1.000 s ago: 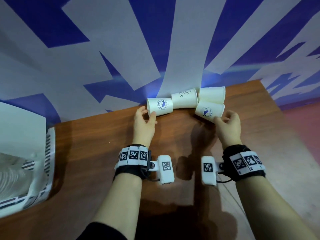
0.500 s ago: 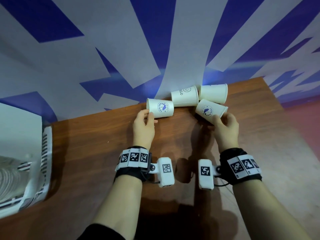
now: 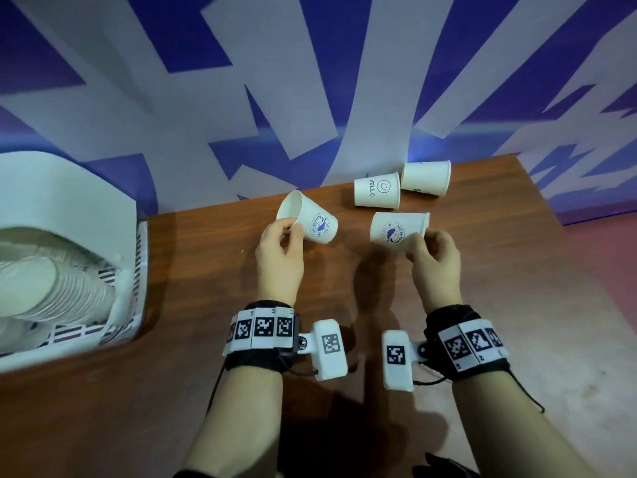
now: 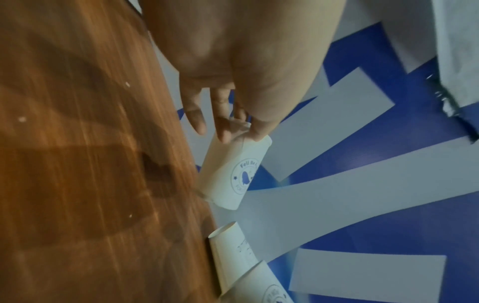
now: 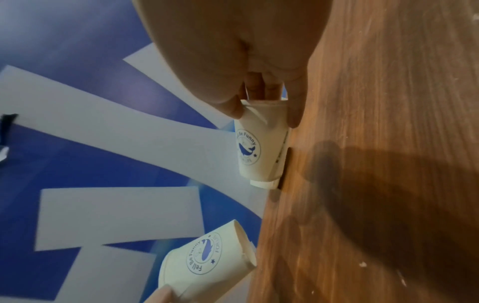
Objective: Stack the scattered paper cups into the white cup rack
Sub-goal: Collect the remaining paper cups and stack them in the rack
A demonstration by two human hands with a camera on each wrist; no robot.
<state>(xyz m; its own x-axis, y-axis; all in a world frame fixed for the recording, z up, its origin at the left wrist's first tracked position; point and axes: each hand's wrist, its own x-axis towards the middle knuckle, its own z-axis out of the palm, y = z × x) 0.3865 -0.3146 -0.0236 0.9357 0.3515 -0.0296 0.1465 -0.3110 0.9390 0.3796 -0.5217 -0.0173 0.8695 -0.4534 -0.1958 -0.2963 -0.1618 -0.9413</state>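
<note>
The left hand [image 3: 280, 250] pinches the rim of one whale-logo paper cup [image 3: 310, 219], lifted and tilted above the wooden table [image 3: 193, 339]. The right hand [image 3: 435, 262] grips a second whale-logo cup [image 3: 396, 229] at its mouth. Two cups are left lying near the far edge: the HELLO smiley cup [image 3: 377, 189] and a plain cup [image 3: 426, 177] just beside it. The white cup rack [image 3: 132, 305] at the left already holds a long stack of cups [image 3: 51, 291]. Nothing appears to block the way to it.

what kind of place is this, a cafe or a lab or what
Probably a staged recording setup, not a cafe: a bare brown wooden table against a blue-and-white patterned backdrop, and coded black-and-white marker bands on both wrists.
</note>
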